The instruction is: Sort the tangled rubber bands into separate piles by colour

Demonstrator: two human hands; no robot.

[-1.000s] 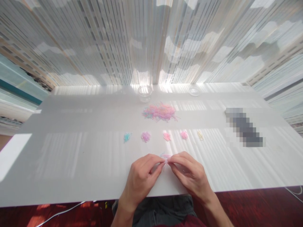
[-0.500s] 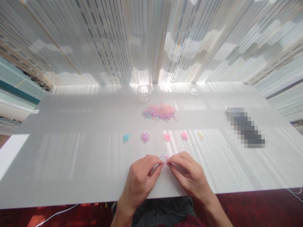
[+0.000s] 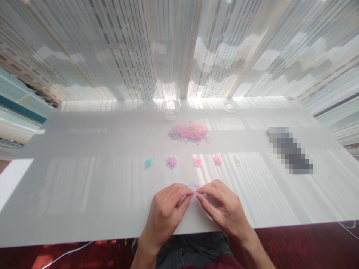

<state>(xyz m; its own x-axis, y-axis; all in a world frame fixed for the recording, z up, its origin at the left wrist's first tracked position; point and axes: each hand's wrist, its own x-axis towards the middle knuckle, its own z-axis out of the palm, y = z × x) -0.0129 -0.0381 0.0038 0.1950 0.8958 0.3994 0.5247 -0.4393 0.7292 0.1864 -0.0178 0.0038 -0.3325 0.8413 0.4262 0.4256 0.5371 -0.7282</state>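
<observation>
My left hand [image 3: 169, 205] and my right hand [image 3: 221, 203] meet near the table's front edge, fingertips almost touching. Thumb and forefinger of the left are pinched on what looks like a thin elastic band, too small to see clearly. The right thumb and forefinger close round the same spot, with a slight gap showing between the tips. Just under and behind the fingertips lies a small mixed bunch of pastel elastic bands [image 3: 193, 185], partly hidden. Farther off is a row of small sorted heaps: turquoise [image 3: 149, 162], purple [image 3: 171, 162], coral pink [image 3: 197, 161], pink [image 3: 218, 160] and pale yellow [image 3: 237, 160].
A large mixed pile of elastic bands [image 3: 189, 132] lies behind the row. Beyond it stand a clear round tub [image 3: 171, 112] and a clear lid [image 3: 230, 107]. A blurred-out dark object [image 3: 290, 151] lies at the right on the white table [image 3: 70, 186]. Curtains hang behind.
The right thumb and forefinger have shifted slightly, with the tips a little farther apart. The left hand keeps its pinch in the same place. The heaps look the same.
</observation>
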